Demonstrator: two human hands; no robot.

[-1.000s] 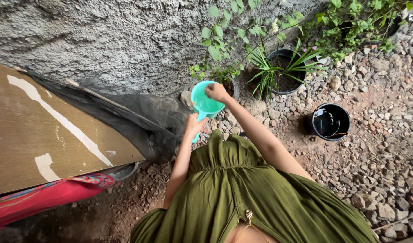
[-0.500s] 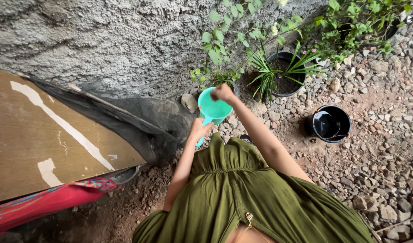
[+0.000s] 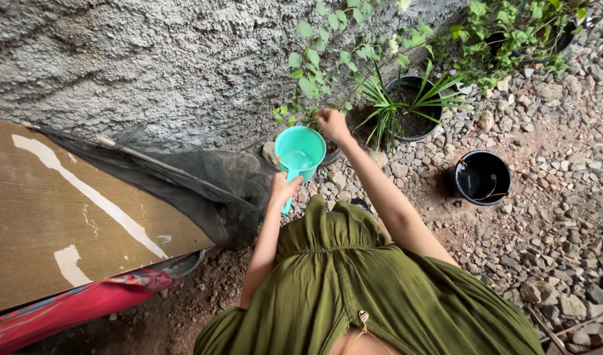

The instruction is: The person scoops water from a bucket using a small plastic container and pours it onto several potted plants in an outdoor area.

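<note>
1. The left hand is clamped on the handle of a teal plastic water scoop, bowl level so its water stays in.
2. The right hand, fingers closed, reaches just past the scoop into a leafy potted plant.
3. Right of both hands stand a spiky potted plant and a black bucket on gravel.

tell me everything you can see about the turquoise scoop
The turquoise scoop is a round, deep dipper with a straight handle of the same colour, and it looks like smooth plastic. Its open mouth faces up toward the camera, and what looks like a little water lies inside. The left hand grips the handle from below, while the right hand sits at the far rim, over a small potted plant. It is held in the air close to the rough grey wall, above the gravel.
</note>
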